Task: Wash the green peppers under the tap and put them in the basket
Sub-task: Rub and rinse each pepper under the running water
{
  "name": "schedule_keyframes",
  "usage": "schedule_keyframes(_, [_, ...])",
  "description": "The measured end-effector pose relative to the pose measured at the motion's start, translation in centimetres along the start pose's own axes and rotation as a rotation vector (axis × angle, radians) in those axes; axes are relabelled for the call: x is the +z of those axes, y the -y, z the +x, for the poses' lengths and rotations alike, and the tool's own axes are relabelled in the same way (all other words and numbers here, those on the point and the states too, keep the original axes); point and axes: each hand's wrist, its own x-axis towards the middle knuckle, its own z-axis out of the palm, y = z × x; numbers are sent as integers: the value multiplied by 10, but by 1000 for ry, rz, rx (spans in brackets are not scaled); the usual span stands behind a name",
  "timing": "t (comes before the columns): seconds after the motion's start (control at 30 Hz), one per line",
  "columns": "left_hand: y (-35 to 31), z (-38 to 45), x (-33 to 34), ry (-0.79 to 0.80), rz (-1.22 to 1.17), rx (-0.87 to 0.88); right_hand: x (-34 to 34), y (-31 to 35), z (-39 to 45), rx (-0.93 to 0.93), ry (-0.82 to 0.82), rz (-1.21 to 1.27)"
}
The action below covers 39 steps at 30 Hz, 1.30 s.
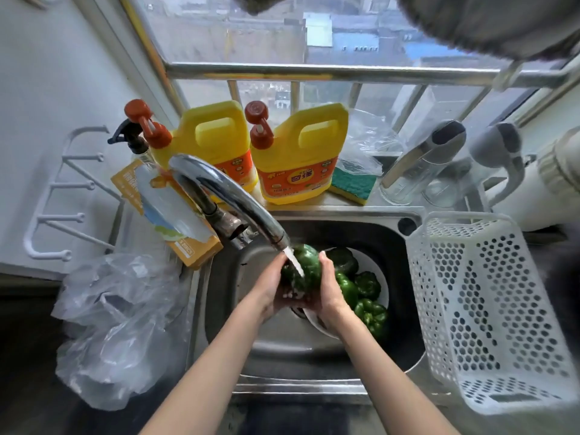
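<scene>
Both hands rinsed one green pepper (303, 269) under the running tap (232, 196)

The left hand (272, 291) and right hand (330, 290) had fingers wrapped round it over the sink (282, 346); more peppers (365, 296) lay in a white bowl (317, 324) beside; the white basket (489, 309) stood right.

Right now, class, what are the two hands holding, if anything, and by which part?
Both hands hold one green pepper under the tap: left hand and right hand cup its opposite sides, fingers wrapped around its body.
</scene>
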Motion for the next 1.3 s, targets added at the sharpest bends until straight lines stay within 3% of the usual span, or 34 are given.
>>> schedule_keyframes(0.07, [2,-6,9,79,-19,1,-9,12,-13,-89,-125,-148])
schedule_keyframes(0.17, [4,-5,12,89,-25,94,-24,26,-24,-419,-284,-609])
schedule_keyframes(0.4, [1,-19,20,226,272,400,-11,17,-50,-533,-107,-659])
schedule_keyframes(0.63, [-5,-35,-16,475,-261,269,0,24,-50,-726,-75,-729])
schedule_keyframes(0.73, [0,-41,-11,393,-174,253,9,26,-58,-683,-1,-766])
schedule_keyframes(0.87, [-1,-42,1,111,23,327,3,30,-68,-465,119,-675])
schedule_keyframes(0.97, [0,-37,7,-74,117,387,1,32,-72,-431,141,-665])
schedule_keyframes(1.1, [1,-38,16,-23,-35,389,5,35,-72,-361,121,-655])
schedule_keyframes(1.3, [0,-40,10,-57,266,621,4,40,-73,-385,79,-740])
